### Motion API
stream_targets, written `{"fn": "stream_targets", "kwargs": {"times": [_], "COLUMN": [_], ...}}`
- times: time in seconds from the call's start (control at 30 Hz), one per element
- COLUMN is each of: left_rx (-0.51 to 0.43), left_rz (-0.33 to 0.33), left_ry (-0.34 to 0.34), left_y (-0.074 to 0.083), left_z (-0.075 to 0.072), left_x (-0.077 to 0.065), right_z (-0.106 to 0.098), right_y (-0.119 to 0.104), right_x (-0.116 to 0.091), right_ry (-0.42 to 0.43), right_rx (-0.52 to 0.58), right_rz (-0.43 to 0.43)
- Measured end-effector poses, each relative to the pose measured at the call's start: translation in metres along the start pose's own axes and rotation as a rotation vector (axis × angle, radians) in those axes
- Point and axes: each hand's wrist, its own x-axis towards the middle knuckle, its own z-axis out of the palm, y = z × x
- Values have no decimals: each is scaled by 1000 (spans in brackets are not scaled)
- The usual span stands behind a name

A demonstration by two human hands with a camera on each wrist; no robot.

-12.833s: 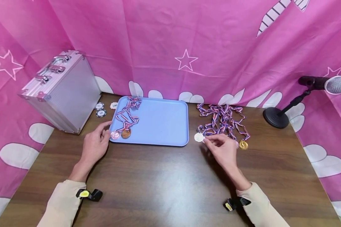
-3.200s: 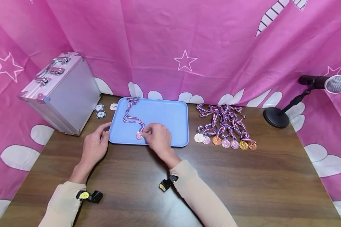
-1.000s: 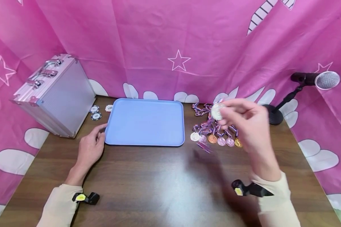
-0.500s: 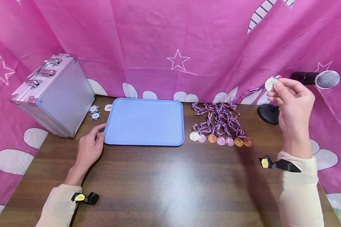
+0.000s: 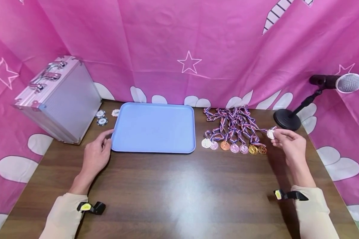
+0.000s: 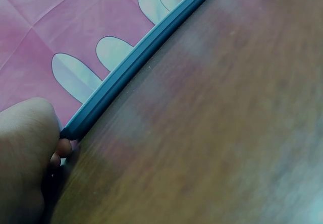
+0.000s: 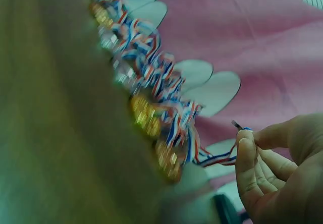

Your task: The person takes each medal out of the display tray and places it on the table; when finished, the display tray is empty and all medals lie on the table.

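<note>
My right hand [image 5: 291, 146] pinches a silver-coloured medal [image 5: 270, 134] between thumb and fingers, at the right end of a row of medals. In the right wrist view its thin edge shows at the fingertips, and its striped ribbon [image 7: 217, 159] runs back to the pile. The row holds silver, pinkish, bronze and gold medals, among them a gold medal [image 5: 253, 149] and a bronze medal [image 5: 262, 150] nearest the hand. Their red, white and blue ribbons [image 5: 234, 116] lie tangled behind. My left hand [image 5: 97, 152] rests at the left edge of the blue tray [image 5: 154, 127], fingers relaxed against its side.
A silver case [image 5: 62, 103] stands at the back left, with several poker chips [image 5: 102, 121] beside it. At the back right stands a microphone [image 5: 348, 83] on a round black base [image 5: 287, 119]. A pink curtain [image 5: 155, 49] hangs behind the wooden table [image 5: 167, 192].
Medals lay on the tray earlier; now its surface is bare. My right hand carried the silver medal right, raised it near the microphone, then lowered it beside the row. My left hand stayed at the tray.
</note>
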Motion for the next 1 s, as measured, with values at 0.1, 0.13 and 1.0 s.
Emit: {"fn": "stream_targets", "kwargs": {"times": [0.1,0.13,1.0], "left_rx": [2,1,-7], "left_rz": [5,7,18], "left_ry": [16,18,23], "left_y": [-1,-1,-3], "left_z": [0,0,-1], "left_x": [0,0,0], "right_z": [-11,-15,-39], "right_y": [8,10,40], "right_x": [-3,-3,-16], "right_ry": [1,8,80], "right_rx": [-34,-42,-801], "right_rz": [7,10,-60]}}
